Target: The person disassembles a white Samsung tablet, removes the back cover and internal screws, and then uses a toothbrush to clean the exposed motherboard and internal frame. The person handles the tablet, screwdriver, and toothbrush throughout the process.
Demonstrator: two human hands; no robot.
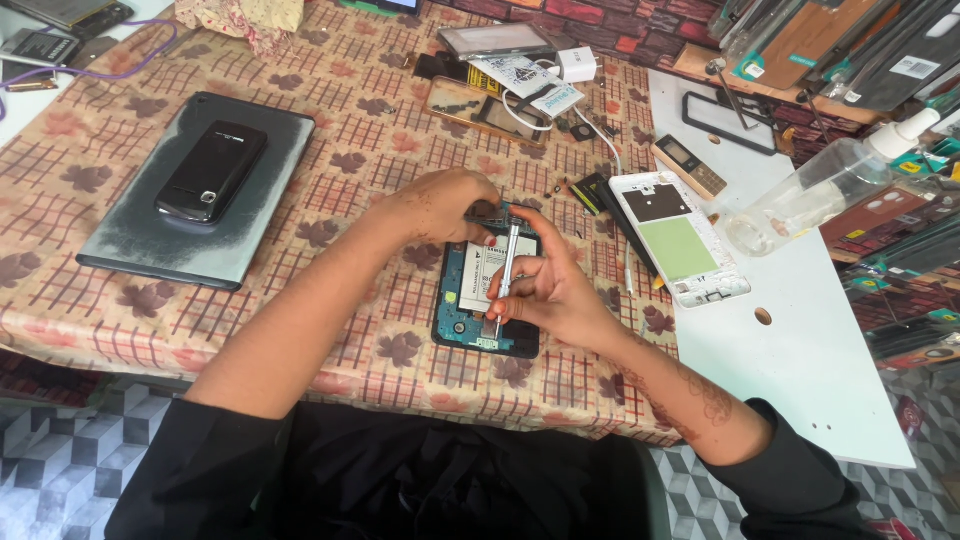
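The person leans over an opened phone lying face down near the front edge of the bench, its back cover off so the blue circuit board and white battery show. The right hand is closed around a slim silver screwdriver, held almost upright with its tip down on the lower part of the board. The left hand rests curled over the top end of the phone, fingers pressing on it; nothing else is in its grasp. To the left, well apart, a dark tablet lies flat with a black handset on top of it. To the right, a white phone frame with a green panel sits on a white board, and a clear spray bottle lies on its side just beyond. A white charger and loose cables are heaped at the far side of the patterned cloth.
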